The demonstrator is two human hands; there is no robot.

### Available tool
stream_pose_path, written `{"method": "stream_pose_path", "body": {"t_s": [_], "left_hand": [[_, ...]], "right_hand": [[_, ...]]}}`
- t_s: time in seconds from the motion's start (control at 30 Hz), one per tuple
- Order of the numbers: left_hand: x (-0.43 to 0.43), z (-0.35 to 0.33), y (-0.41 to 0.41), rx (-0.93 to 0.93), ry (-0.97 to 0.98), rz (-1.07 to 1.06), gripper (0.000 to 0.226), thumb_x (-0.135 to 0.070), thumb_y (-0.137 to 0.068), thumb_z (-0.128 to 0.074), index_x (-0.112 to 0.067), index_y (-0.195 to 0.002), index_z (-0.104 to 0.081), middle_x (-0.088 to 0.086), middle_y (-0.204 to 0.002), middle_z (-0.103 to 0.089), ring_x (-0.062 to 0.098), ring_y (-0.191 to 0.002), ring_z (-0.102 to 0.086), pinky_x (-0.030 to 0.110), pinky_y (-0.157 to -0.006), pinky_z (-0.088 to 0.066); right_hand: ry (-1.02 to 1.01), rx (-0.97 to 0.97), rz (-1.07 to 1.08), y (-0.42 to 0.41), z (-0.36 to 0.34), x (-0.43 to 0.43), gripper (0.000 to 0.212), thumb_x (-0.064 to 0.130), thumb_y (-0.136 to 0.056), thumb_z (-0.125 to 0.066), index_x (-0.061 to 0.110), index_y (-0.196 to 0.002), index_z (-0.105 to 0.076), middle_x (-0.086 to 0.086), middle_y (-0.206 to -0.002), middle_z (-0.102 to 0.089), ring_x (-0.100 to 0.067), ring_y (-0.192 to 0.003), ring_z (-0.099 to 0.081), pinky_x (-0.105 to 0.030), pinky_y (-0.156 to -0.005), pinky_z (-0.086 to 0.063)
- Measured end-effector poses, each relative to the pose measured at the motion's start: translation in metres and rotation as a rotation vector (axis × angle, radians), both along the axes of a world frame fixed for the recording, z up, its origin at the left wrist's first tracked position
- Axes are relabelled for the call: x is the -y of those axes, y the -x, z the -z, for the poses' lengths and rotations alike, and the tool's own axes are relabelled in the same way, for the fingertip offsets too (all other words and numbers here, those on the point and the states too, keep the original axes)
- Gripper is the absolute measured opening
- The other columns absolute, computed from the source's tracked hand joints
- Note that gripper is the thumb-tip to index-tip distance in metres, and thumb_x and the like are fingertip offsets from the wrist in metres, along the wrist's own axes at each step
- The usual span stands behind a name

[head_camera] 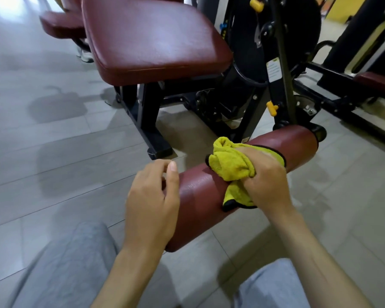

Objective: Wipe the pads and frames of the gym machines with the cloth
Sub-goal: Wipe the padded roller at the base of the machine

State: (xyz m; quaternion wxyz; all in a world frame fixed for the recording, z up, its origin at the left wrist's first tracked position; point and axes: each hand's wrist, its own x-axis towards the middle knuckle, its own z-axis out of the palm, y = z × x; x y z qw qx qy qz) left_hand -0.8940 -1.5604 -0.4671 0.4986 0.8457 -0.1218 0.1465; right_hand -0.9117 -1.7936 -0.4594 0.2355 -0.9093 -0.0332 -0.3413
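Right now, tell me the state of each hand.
Left hand: fingers loosely curled at the roller end, holding nothing.
Right hand: grips the cloth, pressing it on the roller.

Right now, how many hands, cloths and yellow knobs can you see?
Hands: 2, the left hand and the right hand
Cloths: 1, the yellow cloth gripped by the right hand
Yellow knobs: 2, the upper knob and the lower knob
Total: 5
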Motion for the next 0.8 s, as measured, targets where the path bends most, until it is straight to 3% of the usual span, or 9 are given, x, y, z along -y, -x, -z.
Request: {"method": "stream_pose_path", "body": {"t_s": [0.13, 0.27, 0.4, 0.5, 0.6, 0.7, 0.8], "left_hand": [[-0.002, 0.002, -0.003, 0.006, 0.023, 0.003, 0.035, -0.047, -0.107, -0.03, -0.031, -0.101, -0.06, -0.015, -0.092, -0.059, 0.008, -0.094, -0.055, 0.03, -0.077, -0.047], [0.0, 0.001, -0.002, -0.022, 0.077, -0.017, 0.037, -0.049, -0.106, -0.031, -0.033, -0.105, -0.063, -0.017, -0.096, -0.062, 0.007, -0.098, -0.056, 0.017, -0.078, -0.042], [-0.006, -0.009, 0.001, -0.061, 0.28, -0.013, 0.03, -0.048, -0.105, -0.037, -0.036, -0.11, -0.064, -0.018, -0.103, -0.068, 0.006, -0.099, -0.062, 0.009, -0.077, -0.041], [-0.014, -0.022, -0.007, -0.067, 0.495, 0.012, 0.02, -0.038, -0.106, -0.046, -0.034, -0.122, -0.057, -0.017, -0.118, -0.068, 0.011, -0.097, -0.069, 0.027, -0.081, -0.054], [-0.023, -0.024, -0.018, -0.039, 0.442, 0.04, 0.02, -0.037, -0.105, -0.047, -0.035, -0.124, -0.055, -0.018, -0.121, -0.068, 0.011, -0.102, -0.068, 0.048, -0.079, -0.059], [-0.027, -0.014, -0.033, -0.065, 0.347, 0.054, 0.018, -0.038, -0.108, -0.046, -0.036, -0.122, -0.056, -0.02, -0.12, -0.067, 0.0, -0.109, -0.062, 0.037, -0.085, -0.057], [-0.023, -0.003, -0.042, -0.137, 0.306, 0.096, 0.017, -0.041, -0.107, -0.046, -0.037, -0.118, -0.059, -0.02, -0.118, -0.066, -0.008, -0.111, -0.056, 0.025, -0.09, -0.05]], "right_hand": [[-0.165, -0.076, 0.153, -0.015, -0.004, 0.017, 0.025, 0.025, -0.09, -0.055, 0.023, -0.102, -0.077, 0.008, -0.098, -0.075, -0.017, -0.093, -0.068, -0.044, -0.081, -0.054], [-0.13, -0.04, 0.332, -0.015, 0.002, -0.022, 0.018, 0.034, -0.087, -0.055, 0.02, -0.079, -0.064, 0.001, -0.075, -0.063, -0.024, -0.073, -0.055, -0.045, -0.068, -0.049], [-0.098, -0.014, 0.161, 0.002, 0.001, -0.095, 0.015, 0.029, -0.088, -0.057, 0.021, -0.077, -0.065, 0.005, -0.077, -0.063, -0.024, -0.076, -0.058, -0.042, -0.074, -0.049], [0.013, 0.018, -0.024, 0.017, 0.004, -0.117, 0.013, 0.03, -0.09, -0.066, 0.023, -0.096, -0.074, 0.007, -0.095, -0.073, -0.016, -0.096, -0.067, -0.035, -0.096, -0.049], [0.081, 0.019, -0.045, 0.008, 0.005, -0.075, 0.022, 0.036, -0.089, -0.066, 0.023, -0.102, -0.078, 0.008, -0.103, -0.076, -0.012, -0.102, -0.068, -0.036, -0.102, -0.049], [-0.087, -0.087, 0.138, -0.009, -0.005, -0.016, 0.021, 0.035, -0.087, -0.058, 0.026, -0.091, -0.076, 0.009, -0.089, -0.074, -0.018, -0.087, -0.069, -0.044, -0.081, -0.055], [-0.174, -0.072, 0.261, -0.016, -0.01, 0.007, 0.023, 0.04, -0.086, -0.05, 0.025, -0.078, -0.066, 0.007, -0.066, -0.06, -0.018, -0.065, -0.056, -0.043, -0.063, -0.049]]}}
